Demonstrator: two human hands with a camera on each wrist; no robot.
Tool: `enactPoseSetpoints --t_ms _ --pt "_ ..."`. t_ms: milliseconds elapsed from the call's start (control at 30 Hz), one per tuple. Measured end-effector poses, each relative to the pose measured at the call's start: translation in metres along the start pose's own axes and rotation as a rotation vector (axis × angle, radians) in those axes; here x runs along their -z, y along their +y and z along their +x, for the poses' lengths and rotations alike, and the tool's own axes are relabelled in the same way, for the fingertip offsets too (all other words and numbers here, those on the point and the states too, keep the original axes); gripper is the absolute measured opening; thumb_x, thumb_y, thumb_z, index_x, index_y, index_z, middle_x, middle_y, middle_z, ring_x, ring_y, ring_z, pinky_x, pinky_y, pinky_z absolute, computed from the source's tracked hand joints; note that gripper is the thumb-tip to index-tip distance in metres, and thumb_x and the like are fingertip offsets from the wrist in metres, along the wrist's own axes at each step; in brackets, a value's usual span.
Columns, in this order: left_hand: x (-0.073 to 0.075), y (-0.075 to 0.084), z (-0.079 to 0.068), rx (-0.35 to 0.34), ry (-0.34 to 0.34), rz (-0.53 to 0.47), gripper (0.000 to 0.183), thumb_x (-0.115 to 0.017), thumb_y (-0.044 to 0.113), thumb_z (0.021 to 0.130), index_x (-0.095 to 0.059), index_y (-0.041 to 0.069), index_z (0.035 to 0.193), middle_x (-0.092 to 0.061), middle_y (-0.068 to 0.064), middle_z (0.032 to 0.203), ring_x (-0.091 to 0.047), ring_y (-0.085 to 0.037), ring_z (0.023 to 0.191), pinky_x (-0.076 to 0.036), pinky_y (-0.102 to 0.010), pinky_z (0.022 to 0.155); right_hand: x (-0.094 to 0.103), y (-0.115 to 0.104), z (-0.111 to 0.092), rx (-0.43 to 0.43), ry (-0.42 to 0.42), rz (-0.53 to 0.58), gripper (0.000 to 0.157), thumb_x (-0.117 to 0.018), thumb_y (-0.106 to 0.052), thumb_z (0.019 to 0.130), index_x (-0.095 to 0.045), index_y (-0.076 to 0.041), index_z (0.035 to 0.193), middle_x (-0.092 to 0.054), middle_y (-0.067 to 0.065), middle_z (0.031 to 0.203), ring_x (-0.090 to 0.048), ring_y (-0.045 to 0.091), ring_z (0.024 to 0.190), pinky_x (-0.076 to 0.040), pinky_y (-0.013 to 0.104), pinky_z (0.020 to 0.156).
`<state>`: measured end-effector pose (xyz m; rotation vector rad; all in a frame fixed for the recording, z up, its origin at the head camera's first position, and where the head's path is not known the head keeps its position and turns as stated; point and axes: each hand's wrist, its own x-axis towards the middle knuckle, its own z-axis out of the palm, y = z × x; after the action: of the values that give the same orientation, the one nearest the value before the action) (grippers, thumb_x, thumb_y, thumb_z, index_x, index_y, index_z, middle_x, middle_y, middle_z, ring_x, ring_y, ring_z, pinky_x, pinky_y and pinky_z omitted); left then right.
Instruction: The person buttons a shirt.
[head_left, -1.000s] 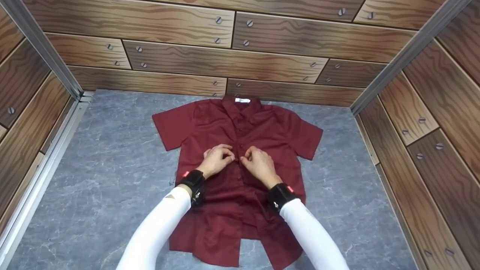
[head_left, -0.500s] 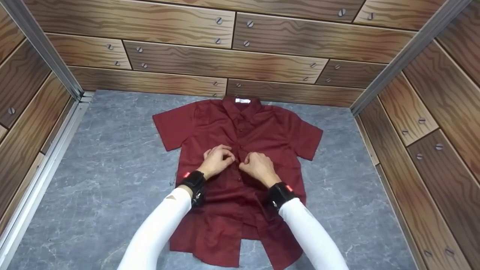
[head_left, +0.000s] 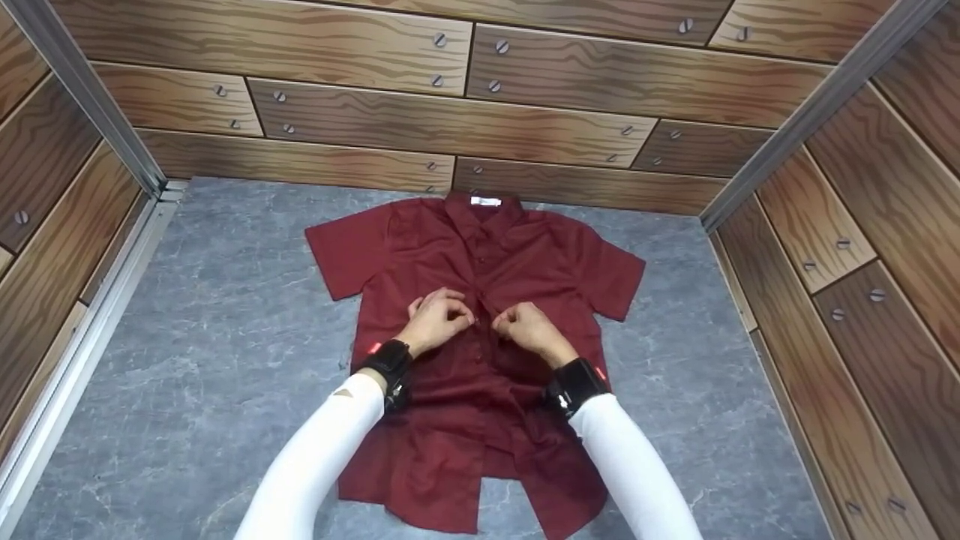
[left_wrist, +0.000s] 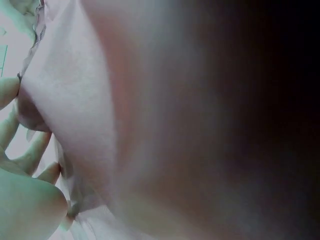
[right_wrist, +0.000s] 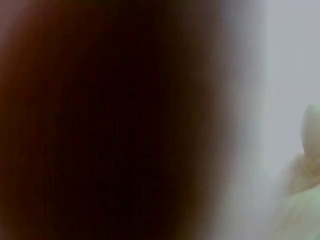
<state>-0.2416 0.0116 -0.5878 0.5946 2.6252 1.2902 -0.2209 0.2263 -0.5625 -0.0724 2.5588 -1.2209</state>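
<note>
A dark red short-sleeved button-up shirt (head_left: 427, 247) lies front up, collar away from me, its lower front hanging apart in two flaps. At mid-chest my left hand (head_left: 438, 321) pinches the front edge between thumb and fingers. Across the button line, my right hand (head_left: 531, 330) pinches the other edge, and a small gap shows in the front there. Pale-looking cloth fills much of the left wrist view, with the left fingers (left_wrist: 35, 152) at its edge. Blur and darkness cover most of the right wrist view; part of the right hand (right_wrist: 307, 170) shows at its right side.
The shirt lies on a grey marbled surface (head_left: 225, 300). Wood-patterned panels (head_left: 360, 112) stand behind it and on both sides, with metal rails (head_left: 97, 112) at the corners. A white label (head_left: 485, 202) sits inside the collar.
My right hand dips slightly toward me, then shifts right, away from the left hand, drawing the shirt's front edge with it. My left hand stays almost in place.
</note>
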Motion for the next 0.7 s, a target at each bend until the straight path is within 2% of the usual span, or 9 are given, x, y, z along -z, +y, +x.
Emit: enactPoseSetpoints --t_ms 67,167,700 --pt "0.0004 0.0006 0.0 -0.004 -0.008 -0.001 0.013 -0.071 0.024 0.094 -0.082 0.016 0.095 -0.062 -0.009 0.139 -0.041 -0.034 0.144 -0.013 -0.066 0.114 -0.0006 0.0002 0.0002 -0.004 -0.019 0.079 0.022 -0.062 -0.002 0.093 -0.063 -0.006 0.071 -0.052 -0.003 0.068 -0.047 0.012 0.065 -0.036 0.023 0.06" --pt "0.0006 0.0013 0.0 -0.012 -0.013 0.003 0.011 -0.074 0.024 0.092 -0.082 0.017 0.094 -0.062 -0.009 0.139 -0.04 -0.035 0.144 -0.013 -0.067 0.113 -0.0015 -0.0008 0.0009 -0.005 -0.023 0.134 0.016 -0.06 -0.001 0.095 -0.068 -0.002 0.081 -0.056 0.0 0.075 -0.053 0.014 0.073 -0.042 0.024 0.067" --pt "-0.0034 0.0044 -0.0009 0.001 -0.025 0.035 0.01 -0.078 0.026 0.091 -0.082 0.017 0.094 -0.059 -0.01 0.14 -0.036 -0.035 0.145 -0.009 -0.067 0.115 -0.0074 -0.0041 0.0036 0.053 0.025 0.177 0.014 -0.061 0.0 0.096 -0.071 0.001 0.087 -0.061 0.0 0.077 -0.057 0.015 0.073 -0.045 0.024 0.069"
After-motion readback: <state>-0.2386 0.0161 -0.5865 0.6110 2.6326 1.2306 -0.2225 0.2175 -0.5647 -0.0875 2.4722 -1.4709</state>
